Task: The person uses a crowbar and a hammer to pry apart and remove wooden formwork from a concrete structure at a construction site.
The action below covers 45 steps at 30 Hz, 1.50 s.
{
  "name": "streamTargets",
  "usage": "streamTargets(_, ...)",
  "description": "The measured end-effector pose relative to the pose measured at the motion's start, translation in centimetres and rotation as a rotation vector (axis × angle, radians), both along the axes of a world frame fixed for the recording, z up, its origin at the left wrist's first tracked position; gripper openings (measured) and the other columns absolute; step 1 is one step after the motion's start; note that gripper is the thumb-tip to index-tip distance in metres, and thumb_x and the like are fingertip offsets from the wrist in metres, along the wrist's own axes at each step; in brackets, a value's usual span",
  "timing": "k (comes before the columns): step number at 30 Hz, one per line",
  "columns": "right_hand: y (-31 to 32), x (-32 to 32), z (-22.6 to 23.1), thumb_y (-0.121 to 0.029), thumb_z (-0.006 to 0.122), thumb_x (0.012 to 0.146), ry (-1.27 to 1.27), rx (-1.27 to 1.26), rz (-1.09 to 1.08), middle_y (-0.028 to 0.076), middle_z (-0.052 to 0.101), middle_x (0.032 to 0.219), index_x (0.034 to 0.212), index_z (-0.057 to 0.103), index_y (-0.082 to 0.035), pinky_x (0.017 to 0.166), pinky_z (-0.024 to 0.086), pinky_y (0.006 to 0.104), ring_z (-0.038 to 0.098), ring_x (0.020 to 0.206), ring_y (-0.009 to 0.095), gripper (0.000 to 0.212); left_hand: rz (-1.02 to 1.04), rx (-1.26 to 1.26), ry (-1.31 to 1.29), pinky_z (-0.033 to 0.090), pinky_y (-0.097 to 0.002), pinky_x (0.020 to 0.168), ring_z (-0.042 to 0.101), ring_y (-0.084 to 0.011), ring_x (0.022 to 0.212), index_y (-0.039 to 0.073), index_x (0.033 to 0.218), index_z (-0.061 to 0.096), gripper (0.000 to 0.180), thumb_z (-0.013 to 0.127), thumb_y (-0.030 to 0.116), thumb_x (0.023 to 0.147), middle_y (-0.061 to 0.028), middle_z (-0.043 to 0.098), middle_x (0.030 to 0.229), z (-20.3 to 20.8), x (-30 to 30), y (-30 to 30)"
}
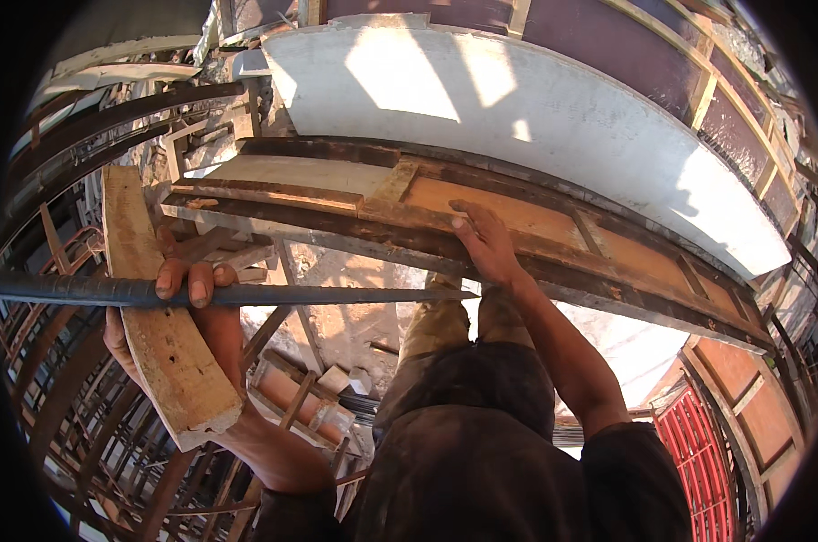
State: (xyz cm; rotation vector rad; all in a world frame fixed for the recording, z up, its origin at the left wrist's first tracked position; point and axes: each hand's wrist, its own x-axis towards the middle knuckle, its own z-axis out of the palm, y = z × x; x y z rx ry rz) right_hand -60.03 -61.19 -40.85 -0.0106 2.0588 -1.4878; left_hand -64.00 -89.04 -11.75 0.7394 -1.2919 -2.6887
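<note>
The left hand closes around a pale wooden block, its fingertips curled over a dark tapered bar that crosses the block. The block's lower end slants toward the left forearm; the bar runs level to a point near the right forearm, with an open gap between it and the long wooden frame beyond. The right hand, thumb and forefinger apart, rests at the frame's near rail; its other fingers are hard to make out.

Curved dark beams and a tangle of metal bars crowd the far left. The frame spans the front, blocking the way to a white panel behind it; a red slatted rack stands at lower right.

Dusty floor shows below the frame, and sunlight falls in bright patches across the panel.
</note>
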Motion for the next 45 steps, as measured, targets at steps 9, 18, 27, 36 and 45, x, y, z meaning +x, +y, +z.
streamTargets(9,-1.8,-1.6,15.3,-0.030,0.060,0.098,0.057,-0.249,0.188,0.017,0.066,0.106,0.122,0.057,-0.004,0.083,0.050,0.0393,0.065,0.096,0.030,0.036,0.083,0.270,-0.023,0.043,-0.0466,0.099,0.059,-0.0290,0.101,-0.001,0.122,0.055,0.049,0.051,0.041,0.096,-0.0145,0.061,0.106,-0.3,-4.1,3.2)
streamTargets(18,6.8,-8.8,22.8,-0.019,0.068,0.093,0.001,0.348,0.237,0.002,0.044,0.066,0.100,0.060,-0.003,0.058,0.037,0.0306,0.041,0.063,0.012,0.020,0.327,-0.408,-0.482,0.053,-0.0368,0.084,0.064,-0.0250,0.094,-0.001,0.126,0.051,0.052,0.069,0.020,0.083,-0.0137,0.062,0.105,-13.2,2.5,-3.0)
streamTargets(27,10.7,-12.7,17.2,-0.029,0.061,0.098,-0.076,0.567,0.662,0.015,0.053,0.067,0.102,0.059,0.001,0.062,0.042,0.0379,0.051,0.063,0.020,0.030,0.245,-1.226,-0.876,0.038,-0.0419,0.111,0.045,-0.0392,0.134,-0.004,0.137,0.041,0.086,0.084,0.028,0.070,-0.0254,0.044,0.146,-29.8,10.0,-7.0)
streamTargets(36,3.2,-19.4,3.7,-0.036,0.045,0.105,-0.610,0.709,0.835,0.003,0.056,0.076,0.102,0.059,-0.006,0.044,0.039,0.0278,0.048,0.058,0.009,0.034,0.032,-1.354,-0.885,0.031,-0.0477,0.116,0.030,-0.0419,0.144,0.008,0.145,0.042,0.086,0.078,0.035,0.072,-0.0264,0.030,0.156,-31.4,9.1,-6.9)
streamTargets(45,-7.7,-26.9,-0.5,-0.047,0.054,0.099,-0.708,0.898,1.190,0.004,0.048,0.067,0.102,0.059,-0.001,0.044,0.041,0.0309,0.047,0.050,0.012,0.046,0.113,-1.310,-0.819,0.032,-0.0512,0.114,0.037,-0.0462,0.137,0.007,0.140,0.045,0.078,0.077,0.031,0.072,-0.0252,0.035,0.153,-31.4,10.1,-6.9)
